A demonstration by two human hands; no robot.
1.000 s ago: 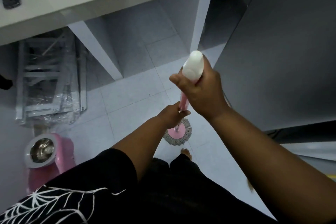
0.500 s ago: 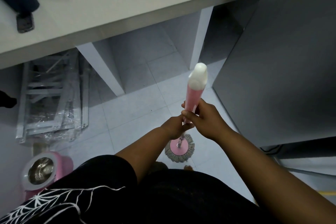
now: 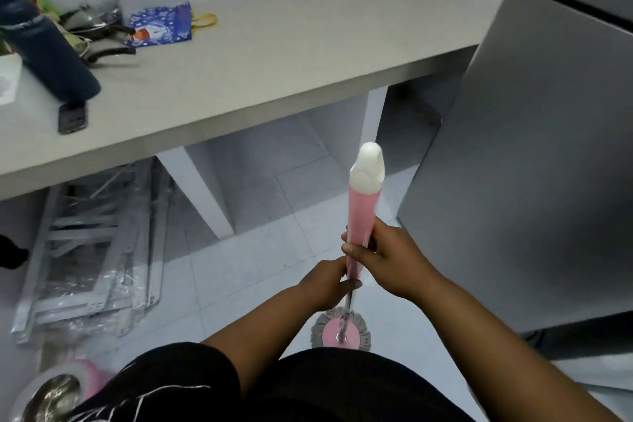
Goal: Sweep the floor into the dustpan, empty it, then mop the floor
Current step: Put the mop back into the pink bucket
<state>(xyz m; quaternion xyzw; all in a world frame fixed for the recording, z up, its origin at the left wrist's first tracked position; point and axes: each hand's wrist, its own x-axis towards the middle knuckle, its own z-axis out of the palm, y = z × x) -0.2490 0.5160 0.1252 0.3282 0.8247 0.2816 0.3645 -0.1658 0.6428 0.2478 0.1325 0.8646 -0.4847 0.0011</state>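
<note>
I hold a spin mop upright in both hands. Its pink handle (image 3: 362, 216) ends in a white cap and stands in front of me. My right hand (image 3: 390, 260) grips the lower pink part of the handle. Just below it, my left hand (image 3: 325, 284) grips the metal shaft. The round mop head (image 3: 340, 331), pink disc with grey fringe, rests on the pale tiled floor (image 3: 239, 284) close to my legs.
A pink mop bucket (image 3: 65, 387) with a steel spinner sits at the lower left. Wrapped metal frames (image 3: 92, 250) lean under the long counter (image 3: 274, 55), which carries a dark bottle, a phone and a blue bag. A grey fridge (image 3: 531, 164) stands on the right.
My right hand has slid from the white cap down to the lower pink handle. The view has tilted up, so the countertop and its things now show.
</note>
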